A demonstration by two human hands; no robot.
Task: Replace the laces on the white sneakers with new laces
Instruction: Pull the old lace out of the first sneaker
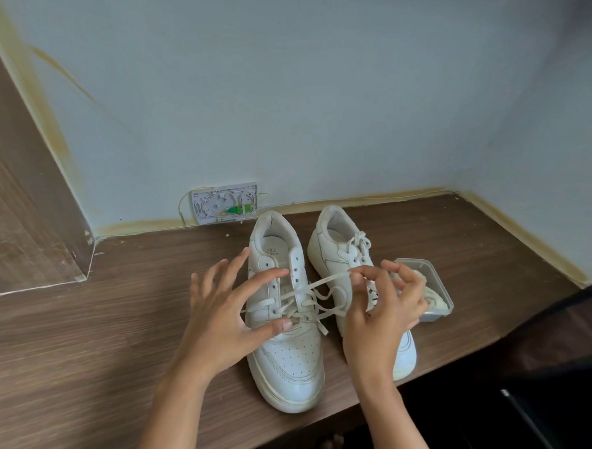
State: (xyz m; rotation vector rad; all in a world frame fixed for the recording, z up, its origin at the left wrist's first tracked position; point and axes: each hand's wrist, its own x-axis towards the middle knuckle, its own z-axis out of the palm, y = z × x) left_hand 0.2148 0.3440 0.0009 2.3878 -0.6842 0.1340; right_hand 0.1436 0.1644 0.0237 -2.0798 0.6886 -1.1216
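Two white sneakers stand on the wooden table, toes toward me. The left sneaker (pixel 287 355) has its upper eyelets bare and a loose off-white lace (pixel 320 284) running out to the right. My left hand (pixel 220 317) rests on that shoe's left side, fingers spread, thumb pressing near the lower lacing. My right hand (pixel 378 319) pinches the lace between thumb and forefinger, drawn taut above the gap between the shoes. The right sneaker (pixel 337 249) is still laced and partly hidden behind my right hand.
A clear plastic container (pixel 431 286) holding pale laces sits just right of the right sneaker. A white wall box with green connector and thin yellow cable (pixel 225 204) is mounted behind the shoes. The table's front edge (pixel 433 378) runs close below the toes.
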